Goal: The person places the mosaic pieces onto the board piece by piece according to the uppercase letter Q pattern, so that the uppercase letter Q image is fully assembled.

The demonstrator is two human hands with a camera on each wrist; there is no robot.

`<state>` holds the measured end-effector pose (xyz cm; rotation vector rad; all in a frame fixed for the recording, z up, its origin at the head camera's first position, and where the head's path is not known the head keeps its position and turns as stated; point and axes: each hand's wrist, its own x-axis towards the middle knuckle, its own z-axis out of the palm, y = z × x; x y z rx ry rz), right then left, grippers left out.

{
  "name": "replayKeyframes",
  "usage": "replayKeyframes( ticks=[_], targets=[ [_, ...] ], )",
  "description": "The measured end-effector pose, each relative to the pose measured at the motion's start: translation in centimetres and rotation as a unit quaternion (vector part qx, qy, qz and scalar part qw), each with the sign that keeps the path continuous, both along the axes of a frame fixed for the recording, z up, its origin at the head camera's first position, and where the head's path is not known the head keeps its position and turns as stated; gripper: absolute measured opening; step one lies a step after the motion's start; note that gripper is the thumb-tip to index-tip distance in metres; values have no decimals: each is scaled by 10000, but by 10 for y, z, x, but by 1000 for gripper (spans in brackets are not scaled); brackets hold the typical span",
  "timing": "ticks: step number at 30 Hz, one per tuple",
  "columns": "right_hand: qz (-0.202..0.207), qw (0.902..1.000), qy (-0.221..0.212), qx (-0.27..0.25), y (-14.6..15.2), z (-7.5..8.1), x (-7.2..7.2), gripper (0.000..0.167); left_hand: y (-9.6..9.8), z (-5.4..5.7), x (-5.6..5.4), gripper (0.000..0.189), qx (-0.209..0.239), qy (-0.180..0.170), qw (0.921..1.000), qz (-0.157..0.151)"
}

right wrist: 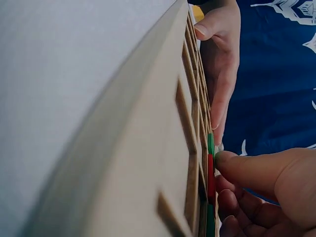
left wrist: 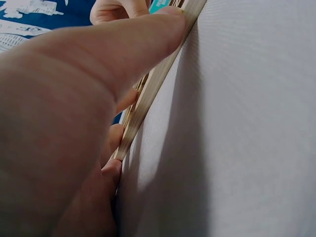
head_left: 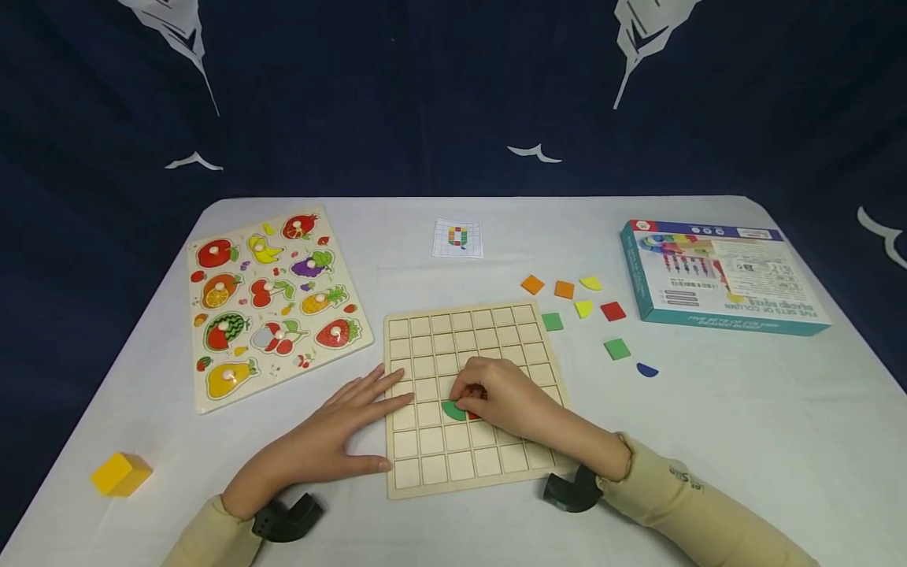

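A wooden grid board [head_left: 427, 439] lies on the table, tilted a little. My left hand [head_left: 333, 429] rests along its left edge, fingers spread over the border and thumb at the lower left side. Over the middle of the grid, my right hand [head_left: 506, 398] curls its fingers and pinches a green rounded piece [head_left: 451, 411] between thumb and index finger. Beside it is a red piece [head_left: 474, 416], mostly under the hand. The right wrist view shows another green piece [right wrist: 211, 222] past the red one; the hand hides it from above.
Loose orange, yellow, red, green and blue pieces [head_left: 617, 349] lie right of the board. A pattern card [head_left: 458, 239] is behind it. A fruit puzzle [head_left: 283, 307] lies at left, a yellow block [head_left: 121, 474] at front left, a flat box [head_left: 723, 276] at right.
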<state>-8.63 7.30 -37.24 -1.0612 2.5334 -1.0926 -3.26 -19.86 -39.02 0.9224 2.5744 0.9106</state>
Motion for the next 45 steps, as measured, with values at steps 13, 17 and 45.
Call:
replayKeyframes(
  ticks=[13, 17, 45],
  targets=[
    [-1567, 9852, 426, -557, 58, 16, -46, 14, -1, -4, 2, 80, -21, -71, 9999, 70],
    [-2068, 9781, 79, -209, 87, 8, -64, 20, -1, -4, 2, 80, -5, -72, 10000, 44],
    [-2133, 9766, 265, -74, 90, 25, -65, 8, 0, -4, -1, 80, 7, -44, 10000, 24]
  ],
)
